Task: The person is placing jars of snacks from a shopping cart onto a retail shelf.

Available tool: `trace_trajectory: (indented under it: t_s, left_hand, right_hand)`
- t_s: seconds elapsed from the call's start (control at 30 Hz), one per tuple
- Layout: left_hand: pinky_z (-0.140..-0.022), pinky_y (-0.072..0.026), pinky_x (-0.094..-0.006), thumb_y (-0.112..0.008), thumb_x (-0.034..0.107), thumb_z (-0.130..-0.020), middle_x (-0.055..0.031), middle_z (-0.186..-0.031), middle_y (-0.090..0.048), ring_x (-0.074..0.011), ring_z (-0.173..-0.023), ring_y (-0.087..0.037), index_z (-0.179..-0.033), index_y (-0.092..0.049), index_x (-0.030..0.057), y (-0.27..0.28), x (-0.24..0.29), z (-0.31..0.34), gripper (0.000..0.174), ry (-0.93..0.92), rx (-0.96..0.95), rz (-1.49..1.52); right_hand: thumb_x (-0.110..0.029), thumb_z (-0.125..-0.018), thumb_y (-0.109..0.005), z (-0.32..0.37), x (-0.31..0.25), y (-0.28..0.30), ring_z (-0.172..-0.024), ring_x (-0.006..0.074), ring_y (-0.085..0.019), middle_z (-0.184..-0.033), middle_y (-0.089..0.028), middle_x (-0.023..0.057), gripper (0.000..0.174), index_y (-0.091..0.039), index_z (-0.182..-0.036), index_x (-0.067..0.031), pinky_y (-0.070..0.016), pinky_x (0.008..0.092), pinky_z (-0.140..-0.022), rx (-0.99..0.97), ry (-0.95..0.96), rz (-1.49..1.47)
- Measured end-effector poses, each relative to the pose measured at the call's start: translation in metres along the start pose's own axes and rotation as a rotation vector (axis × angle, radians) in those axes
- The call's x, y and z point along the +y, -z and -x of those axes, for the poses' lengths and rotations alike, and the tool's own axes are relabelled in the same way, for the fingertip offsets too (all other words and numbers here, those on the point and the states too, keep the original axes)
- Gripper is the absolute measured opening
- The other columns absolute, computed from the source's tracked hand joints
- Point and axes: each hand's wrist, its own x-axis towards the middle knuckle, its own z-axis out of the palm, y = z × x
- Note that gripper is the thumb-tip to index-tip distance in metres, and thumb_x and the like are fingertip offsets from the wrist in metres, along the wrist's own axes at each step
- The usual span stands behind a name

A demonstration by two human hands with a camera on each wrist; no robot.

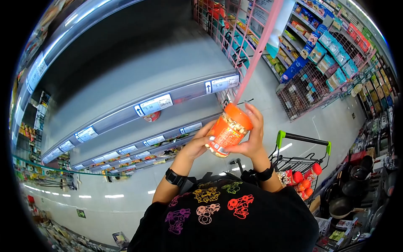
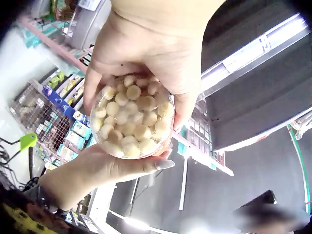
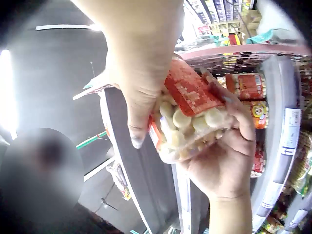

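Jar (image 1: pixel 228 130) tilted, up left of the cart (image 1: pixel 294 161), fingers of left hand (image 1: pixel 197 143) and right hand (image 1: pixel 253 140) curled round it; likely label check, and any set-down needs 1 steady grip.

Cannot read the price tags (image 1: pixel 153 104) left of the jar (image 1: pixel 228 131) or the jar's own small print, nor make out the blurred dark patch (image 3: pixel 41 168) below and left of the jar.
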Motion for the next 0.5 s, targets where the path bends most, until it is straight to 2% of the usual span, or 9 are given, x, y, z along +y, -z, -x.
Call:
trace_trajectory:
  t_s: [0.07, 0.1, 0.17, 0.23, 0.27, 0.3, 0.47, 0.5]
  left_hand:
    - [-0.107, -0.0314, -0.0348, -0.066, 0.024, -0.080, -0.0122, -0.139, -0.039, -0.0211, -0.130, -0.038, -0.142, -0.026, 0.0017, 0.001, 0.000, 0.002, 0.077, 0.003, 0.043, -0.054]
    - [-0.106, -0.0326, -0.0345, -0.067, 0.015, -0.077, -0.0111, -0.137, -0.041, -0.0203, -0.128, -0.040, -0.142, -0.027, 0.0031, 0.003, 0.002, 0.002, 0.077, -0.002, 0.062, -0.026]
    - [-0.105, -0.0341, -0.0343, -0.068, 0.009, -0.076, -0.0110, -0.136, -0.041, -0.0198, -0.127, -0.041, -0.141, -0.027, 0.0032, 0.022, -0.008, -0.001, 0.077, -0.093, 0.123, -0.248]
    - [-0.102, -0.0382, -0.0342, -0.072, 0.002, -0.070, -0.0106, -0.135, -0.042, -0.0196, -0.125, -0.043, -0.141, -0.028, 0.0032, 0.037, -0.016, -0.002, 0.083, -0.151, 0.213, -0.370]
    - [-0.102, -0.0375, -0.0349, -0.075, 0.005, -0.069, -0.0112, -0.136, -0.042, -0.0205, -0.125, -0.043, -0.141, -0.028, 0.0029, 0.041, -0.018, -0.001, 0.085, -0.182, 0.246, -0.456]
    - [-0.103, -0.0368, -0.0356, -0.077, 0.007, -0.068, -0.0118, -0.137, -0.041, -0.0213, -0.126, -0.042, -0.141, -0.028, 0.0026, 0.041, -0.018, 0.000, 0.088, -0.210, 0.277, -0.544]
    - [-0.100, -0.0400, -0.0385, -0.082, 0.014, -0.062, -0.0189, -0.133, -0.044, -0.0303, -0.121, -0.048, -0.136, -0.032, 0.0006, 0.035, -0.009, -0.001, 0.091, -0.318, 0.424, -1.237]
    - [-0.100, -0.0400, -0.0400, -0.081, 0.015, -0.062, -0.0202, -0.131, -0.045, -0.0336, -0.120, -0.048, -0.136, -0.032, 0.0005, 0.035, -0.009, -0.004, 0.090, -0.370, 0.454, -1.281]
  right_hand:
    - [-0.041, -0.054, -0.088, 0.017, 0.009, -0.011, -0.119, 0.0338, -0.046, -0.136, -0.035, 0.0201, 0.102, -0.037, -0.135, -0.0059, -0.0442, 0.0431, -0.093, 0.061, -0.152, -0.001]
    - [-0.036, -0.059, -0.086, 0.029, 0.017, -0.021, -0.116, 0.0318, -0.048, -0.134, -0.038, 0.0197, 0.096, -0.036, -0.135, -0.0046, -0.0454, 0.0414, -0.091, 0.102, -0.225, -0.055]
    - [-0.028, -0.069, -0.081, 0.057, 0.034, -0.045, -0.110, 0.0278, -0.053, -0.129, -0.044, 0.0190, 0.085, -0.035, -0.135, -0.0019, -0.0477, 0.0381, -0.087, 0.188, -0.372, -0.156]
    - [-0.019, -0.075, -0.074, 0.082, 0.040, -0.056, -0.100, 0.0246, -0.058, -0.121, -0.051, 0.0172, 0.075, -0.033, -0.136, -0.0009, -0.0494, 0.0352, -0.081, 0.098, -0.640, -0.310]
    - [-0.015, -0.079, -0.071, 0.091, 0.044, -0.062, -0.096, 0.0231, -0.060, -0.118, -0.055, 0.0163, 0.070, -0.033, -0.136, -0.0003, -0.0503, 0.0338, -0.079, 0.049, -0.773, -0.387]
    - [-0.009, -0.080, -0.067, 0.090, 0.043, -0.070, -0.085, 0.0210, -0.063, -0.107, -0.060, 0.0140, 0.062, -0.035, -0.133, 0.0005, -0.0510, 0.0309, -0.074, 0.009, -0.641, -0.323]
    - [-0.009, -0.076, -0.071, 0.069, 0.042, -0.078, -0.090, 0.0242, -0.062, -0.110, -0.059, 0.0162, 0.061, -0.039, -0.126, 0.0013, -0.0504, 0.0325, -0.077, -0.098, -0.624, -0.257]
    - [-0.009, -0.074, -0.072, 0.060, 0.042, -0.079, -0.093, 0.0253, -0.062, -0.111, -0.058, 0.0167, 0.062, -0.039, -0.125, 0.0014, -0.0500, 0.0334, -0.078, -0.110, -0.604, -0.246]
